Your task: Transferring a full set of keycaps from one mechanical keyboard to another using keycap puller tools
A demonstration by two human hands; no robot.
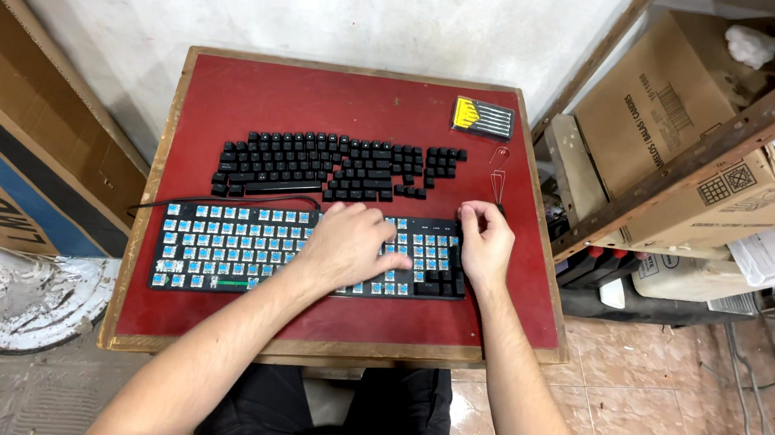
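Sitting closest to the camera, the person's lap in black trousers [348, 424] shows below the table edge, with both bare forearms reaching up over it. Next comes the small table [190, 326], its top red and its border bare wood. On its near half lies the keyboard [232, 246], black, most of its caps gone so that rows of blue switches show; a few black caps remain at its right end. The left hand [348, 247] lies flat on the middle of the keyboard, fingers loosely together and the thumb reaching right across the switches. The right hand [483, 243] sits at the keyboard's right end, its fingertips curled and pinched at the top right corner; what they grip cannot be made out. A black cable [208, 200] runs from the keyboard's far edge off the table's left side. Beyond it the removed keycaps [334, 168] lie laid out in rows. A thin wire keycap puller [497, 177] rests just right of them, and a small screwdriver set [482, 117] lies near the far right corner. Cardboard boxes [684, 118] stand on a shelf to the right.
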